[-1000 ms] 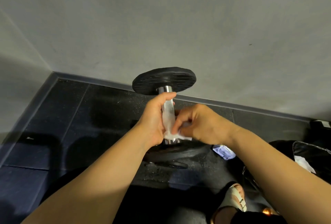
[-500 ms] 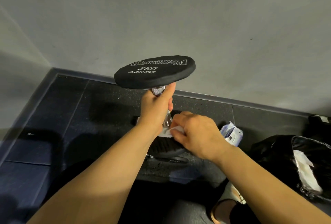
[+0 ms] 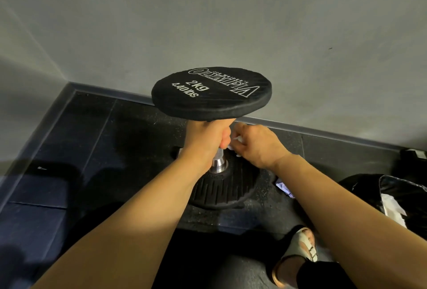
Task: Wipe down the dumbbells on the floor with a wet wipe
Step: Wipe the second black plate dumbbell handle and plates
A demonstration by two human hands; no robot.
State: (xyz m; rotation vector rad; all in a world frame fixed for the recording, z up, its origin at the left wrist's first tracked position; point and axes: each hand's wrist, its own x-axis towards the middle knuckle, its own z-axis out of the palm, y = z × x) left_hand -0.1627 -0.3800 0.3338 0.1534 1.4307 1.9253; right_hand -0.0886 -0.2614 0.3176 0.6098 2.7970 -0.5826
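Note:
A black 2 kg dumbbell [image 3: 211,93] stands on end on the dark floor, its top disc facing me with white lettering and its lower disc [image 3: 221,191] resting on the floor. My left hand [image 3: 205,140] grips the chrome handle [image 3: 218,161] just under the top disc. My right hand [image 3: 256,145] holds a crumpled white wet wipe [image 3: 238,142] right beside the handle, next to my left fingers. Most of the wipe is hidden inside my right hand.
A grey wall with a baseboard [image 3: 323,131] runs close behind the dumbbell. A small wipe packet [image 3: 285,188] lies on the floor to the right. A black bag [image 3: 392,196] with white tissue sits at the far right. My sandalled foot [image 3: 302,244] is at lower right.
The dumbbell's top disc has tilted toward me, so its lettering now shows. My left hand slid up the handle to just under the disc, and my right hand with the wipe moved up beside it.

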